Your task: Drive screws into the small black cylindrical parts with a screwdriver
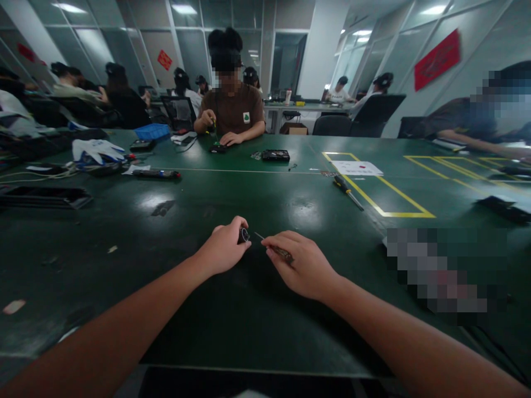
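Note:
In my left hand [225, 246] is a small black cylindrical part [244, 235] with a pale ring on its end, which faces right. Thumb and fingers wrap round it, so most of its body is hidden. My right hand [299, 264] grips a slim screwdriver [284, 254] with a brownish handle. Its thin metal shaft points left at the black part, with a small gap between tip and part. Both hands are just above the green table [249, 193], near its middle.
A larger black-and-yellow screwdriver [347, 190] lies beside yellow tape lines and a white paper [357, 168]. Across the table, a person [232, 110] works on a small dark item. White gloves [97, 150], a blue tray [152, 131] and a black frame [45, 197] are at left.

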The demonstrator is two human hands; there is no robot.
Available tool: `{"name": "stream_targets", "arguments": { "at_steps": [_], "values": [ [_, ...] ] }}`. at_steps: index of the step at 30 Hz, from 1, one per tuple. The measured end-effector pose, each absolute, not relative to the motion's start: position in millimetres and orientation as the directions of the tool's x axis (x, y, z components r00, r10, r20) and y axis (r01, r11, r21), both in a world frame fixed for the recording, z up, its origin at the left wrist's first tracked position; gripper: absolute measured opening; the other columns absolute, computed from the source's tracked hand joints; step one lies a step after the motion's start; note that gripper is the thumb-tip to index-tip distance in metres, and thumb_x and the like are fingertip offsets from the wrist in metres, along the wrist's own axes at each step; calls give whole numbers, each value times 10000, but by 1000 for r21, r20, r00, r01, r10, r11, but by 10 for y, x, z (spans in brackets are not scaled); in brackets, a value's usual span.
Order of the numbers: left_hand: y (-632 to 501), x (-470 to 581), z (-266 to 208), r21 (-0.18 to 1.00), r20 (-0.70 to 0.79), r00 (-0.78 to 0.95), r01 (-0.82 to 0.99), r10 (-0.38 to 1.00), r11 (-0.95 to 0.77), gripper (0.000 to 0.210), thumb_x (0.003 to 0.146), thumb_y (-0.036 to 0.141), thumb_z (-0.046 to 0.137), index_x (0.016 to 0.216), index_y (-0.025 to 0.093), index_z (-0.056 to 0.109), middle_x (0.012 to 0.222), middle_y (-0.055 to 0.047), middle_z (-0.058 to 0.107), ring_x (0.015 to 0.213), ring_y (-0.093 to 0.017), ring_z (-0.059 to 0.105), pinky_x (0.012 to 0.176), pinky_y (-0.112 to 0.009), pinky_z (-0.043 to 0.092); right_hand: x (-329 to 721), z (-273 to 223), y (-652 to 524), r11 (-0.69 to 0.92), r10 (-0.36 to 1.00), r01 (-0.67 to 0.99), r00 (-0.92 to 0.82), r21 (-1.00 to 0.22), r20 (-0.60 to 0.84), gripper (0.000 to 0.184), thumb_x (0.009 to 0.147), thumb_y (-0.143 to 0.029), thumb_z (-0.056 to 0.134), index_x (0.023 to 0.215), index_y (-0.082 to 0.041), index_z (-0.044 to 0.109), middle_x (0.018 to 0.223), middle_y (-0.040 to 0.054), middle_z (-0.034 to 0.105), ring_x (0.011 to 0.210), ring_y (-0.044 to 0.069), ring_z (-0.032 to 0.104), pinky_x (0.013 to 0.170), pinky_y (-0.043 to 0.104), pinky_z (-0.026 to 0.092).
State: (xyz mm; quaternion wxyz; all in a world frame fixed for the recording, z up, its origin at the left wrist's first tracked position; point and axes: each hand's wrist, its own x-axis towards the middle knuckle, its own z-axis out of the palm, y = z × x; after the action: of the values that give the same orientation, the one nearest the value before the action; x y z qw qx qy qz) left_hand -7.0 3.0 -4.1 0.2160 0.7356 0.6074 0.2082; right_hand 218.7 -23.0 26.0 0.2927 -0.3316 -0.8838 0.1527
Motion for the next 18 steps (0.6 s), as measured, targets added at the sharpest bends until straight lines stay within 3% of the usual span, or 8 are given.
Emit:
{"name": "stream_targets", "arguments": {
  "at_steps": [3, 7, 13, 18],
  "values": [
    [16, -58, -14, 549, 37, 170, 820, 985, -162, 377, 887, 295, 666, 1234, 222, 535, 1138, -133, 696, 1059, -332, 662, 884, -459, 503, 2216, 249, -210, 731, 682, 507, -570, -457, 459, 232, 964, -168, 551, 1140, -204, 699, 1025, 89, 741, 942, 234, 682, 850, 395, 551],
    [-4, -43, 25, 546, 47, 189, 817, 981, -183, 365, 891, 296, 661, 1224, 214, 535, 1118, -124, 700, 1055, -322, 667, 899, -446, 502, 2210, 261, -232, 795, 599, 405, -637, -451, 485, 260, 961, -152, 552, 1174, -210, 691, 1046, 95, 731, 961, 230, 678, 861, 389, 560],
    [-20, -43, 23, 555, 61, 219, 803, 974, -216, 360, 887, 292, 655, 1222, 225, 543, 1116, -117, 697, 1086, -333, 640, 904, -456, 497, 2129, 256, -269, 828, 524, 342, -752, -444, 400, 341, 975, -107, 513, 1254, -223, 671, 1120, 95, 724, 1048, 240, 649, 906, 399, 555],
    [-15, -50, 15, 537, 74, 203, 817, 976, -210, 344, 891, 301, 654, 1213, 239, 549, 1132, -115, 685, 1139, -347, 616, 929, -469, 491, 2132, 251, -263, 805, 567, 407, -742, -433, 357, 288, 969, -114, 526, 1199, -188, 683, 1115, 102, 713, 1034, 239, 646, 921, 406, 551]
  ]
}}
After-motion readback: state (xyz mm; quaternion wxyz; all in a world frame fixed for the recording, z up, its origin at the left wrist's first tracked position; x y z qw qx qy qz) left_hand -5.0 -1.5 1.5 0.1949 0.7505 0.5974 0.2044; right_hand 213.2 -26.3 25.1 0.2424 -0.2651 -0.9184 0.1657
